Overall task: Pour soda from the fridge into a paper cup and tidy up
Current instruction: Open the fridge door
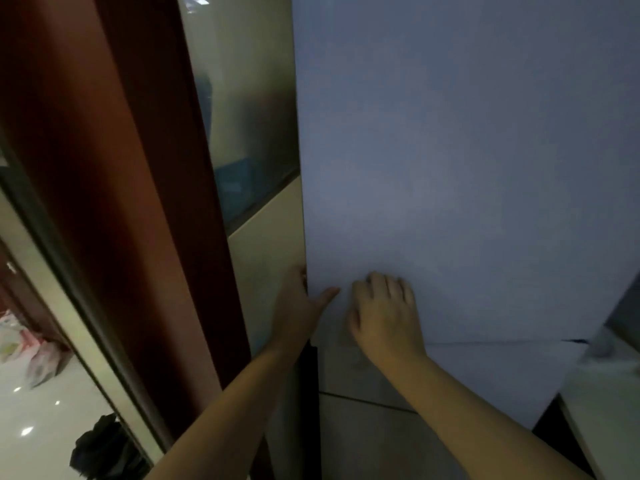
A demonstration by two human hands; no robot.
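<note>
Both hands on the pale fridge door (450, 168) — left hand (298, 303) hooks its fingers round the door's edge, right hand (384, 313) presses flat, fingers relaxed.

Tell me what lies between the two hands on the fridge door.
Only bare door surface; the left hand grips its left edge, thumb pointing toward the right hand, flat on the panel. Head view.
</note>
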